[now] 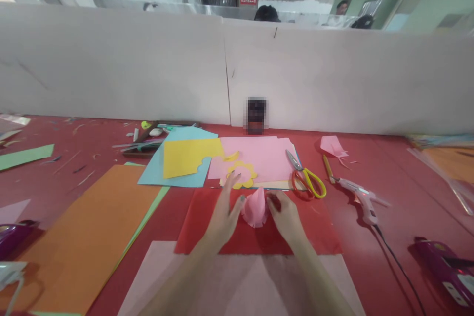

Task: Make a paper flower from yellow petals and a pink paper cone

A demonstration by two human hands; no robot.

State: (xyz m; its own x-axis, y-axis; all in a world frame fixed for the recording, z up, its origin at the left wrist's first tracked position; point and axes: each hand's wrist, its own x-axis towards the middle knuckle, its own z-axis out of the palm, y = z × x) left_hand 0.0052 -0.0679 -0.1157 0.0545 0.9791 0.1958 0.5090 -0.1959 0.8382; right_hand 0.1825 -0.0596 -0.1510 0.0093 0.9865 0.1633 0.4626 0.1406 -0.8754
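Observation:
A small pink paper cone [255,208] with a snipped, fringed lower edge stands on a red paper sheet [311,232] in front of me. My left hand [224,212] is at its left side, fingers stretched out and apart, the thumb by the cone's edge. On the cone's right side, my right hand [284,211] has its fingers curled in close to the paper; what they pinch, if anything, is hidden. Just beyond the left fingertips lies a yellow scalloped flower-shaped paper cutout [252,174], over pink sheets [259,150].
Scissors [309,177] with red and yellow handles lie right of the pink sheets. Farther right are a glue gun [363,197] with its cord and a purple device [444,266]. Left are orange sheets [99,207] and yellow paper [188,155]. A white partition [148,64] stands behind.

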